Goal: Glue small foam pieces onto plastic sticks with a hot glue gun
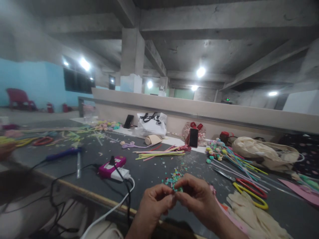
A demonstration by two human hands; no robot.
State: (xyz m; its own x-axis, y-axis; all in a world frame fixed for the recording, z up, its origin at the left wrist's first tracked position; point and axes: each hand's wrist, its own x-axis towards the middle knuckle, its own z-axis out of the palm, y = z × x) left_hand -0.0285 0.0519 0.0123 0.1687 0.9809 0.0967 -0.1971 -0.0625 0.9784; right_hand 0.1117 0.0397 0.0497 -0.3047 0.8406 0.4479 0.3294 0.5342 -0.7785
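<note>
My left hand (157,203) and my right hand (195,196) meet above the near edge of the dark table (149,169). Thumbs and forefingers are pinched together, fingertips touching or almost so. What lies between them is too small and too covered to name; a bit of green shows under the right fingers. Just beyond the fingertips is a loose pile of tiny turquoise, red and yellow pieces (171,177), partly hidden by my right hand. To the right of that hand lie scissors (249,192) with red and yellow handles and a crumpled cream cloth or glove (254,212).
A magenta power strip (112,166) with a white plug and trailing cables lies left. Coloured strips (159,153), a phone (193,137) and a white bag (152,124) are farther back. Bundled flower-like stems (219,149) lie right. Another person's hand (7,151) shows far left.
</note>
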